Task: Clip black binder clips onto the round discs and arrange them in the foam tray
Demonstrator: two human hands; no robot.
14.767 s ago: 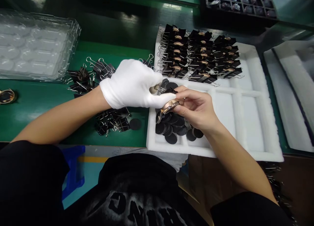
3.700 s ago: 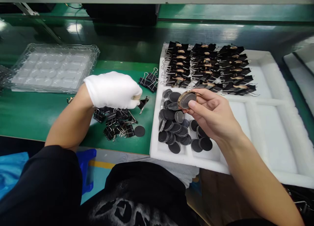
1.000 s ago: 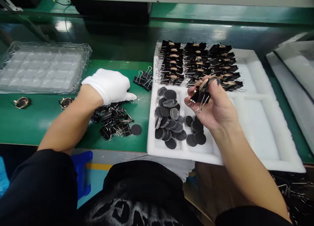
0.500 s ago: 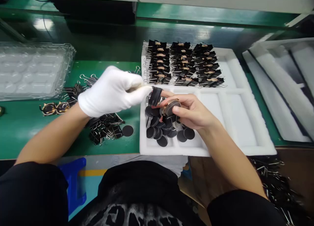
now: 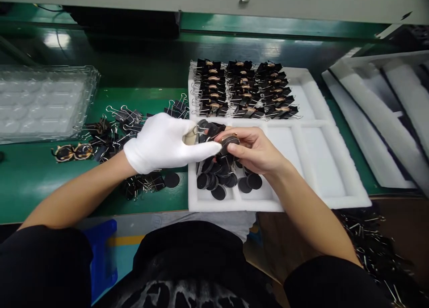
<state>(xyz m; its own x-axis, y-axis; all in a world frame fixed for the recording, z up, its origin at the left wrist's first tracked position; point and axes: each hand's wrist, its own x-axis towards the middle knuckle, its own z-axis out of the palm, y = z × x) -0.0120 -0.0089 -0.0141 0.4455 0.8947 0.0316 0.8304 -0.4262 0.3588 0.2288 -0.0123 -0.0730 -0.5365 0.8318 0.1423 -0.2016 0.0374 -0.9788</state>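
My right hand, bare, grips a round gold-edged piece with a black disc on its face, pinched between thumb and fingers. A black binder clip sits by its far-left side, wire handles pointing left. My left hand, in a white glove, is beside the clip with thumb and fingers apart; its thumb tip reaches the edge of the piece. Loose black discs lie below both hands in a compartment of the white foam tray. What exactly lies between the discs is partly hidden by fingers.
Rows of clipped gold-edged pieces fill the tray's back part. Left are piled binder clips, round gold-framed sunglasses, a single disc and a clear plastic tray. Stacked foam trays lean at right; more clips lie lower right.
My left hand's thumb and fingers have come apart from their pinch at the clip, and the thumb has moved right to the piece. The clip's wire handles now show. My right hand keeps its hold.
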